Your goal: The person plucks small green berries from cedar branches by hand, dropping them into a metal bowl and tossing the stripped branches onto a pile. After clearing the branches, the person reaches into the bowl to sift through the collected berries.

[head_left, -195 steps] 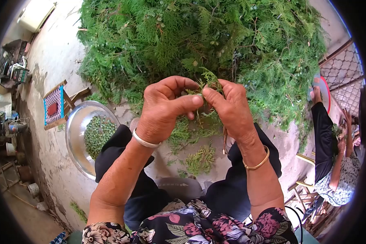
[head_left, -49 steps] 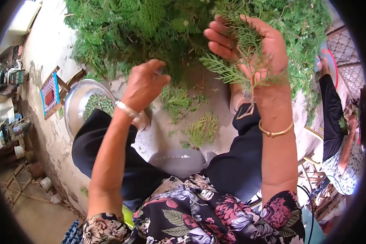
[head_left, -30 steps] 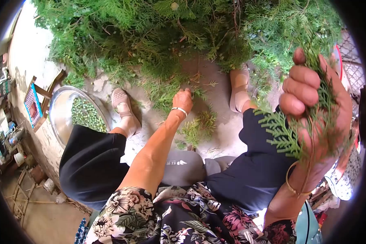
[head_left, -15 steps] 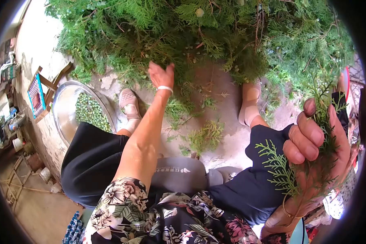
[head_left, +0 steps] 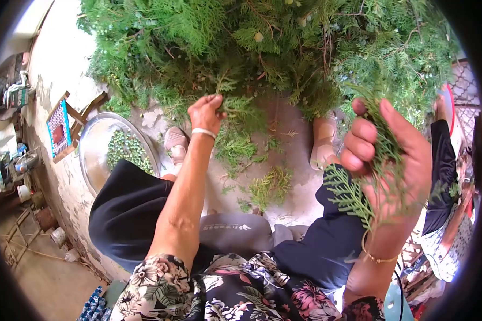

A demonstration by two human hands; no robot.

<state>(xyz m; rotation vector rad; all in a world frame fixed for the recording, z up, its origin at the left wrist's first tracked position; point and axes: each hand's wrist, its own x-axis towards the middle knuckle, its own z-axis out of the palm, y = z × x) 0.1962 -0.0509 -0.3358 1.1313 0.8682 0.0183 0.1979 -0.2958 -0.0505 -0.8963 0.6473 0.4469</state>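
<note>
Green conifer branches [head_left: 209,32] with small pale cones fill the top of the view in a large heap. My left hand [head_left: 205,113], with a white band at the wrist, is pinched on a small green sprig [head_left: 241,108] at the heap's lower edge. On the right, my right hand [head_left: 388,150] is raised near the camera, its fingers curled around a bunch of green sprigs [head_left: 384,140]. One flat sprig [head_left: 349,193] sticks out leftward from that palm.
A metal basin [head_left: 93,155] holding small green cones [head_left: 127,152] stands at left, beside a wooden stool [head_left: 59,128] with a woven seat. Loose sprigs [head_left: 270,187] lie on the floor between the feet. Another person's arm [head_left: 458,219] shows at far right.
My left hand has gone from spread fingers to a pinch on a sprig, a little lower down. My right hand with its bunch has shifted left in the view.
</note>
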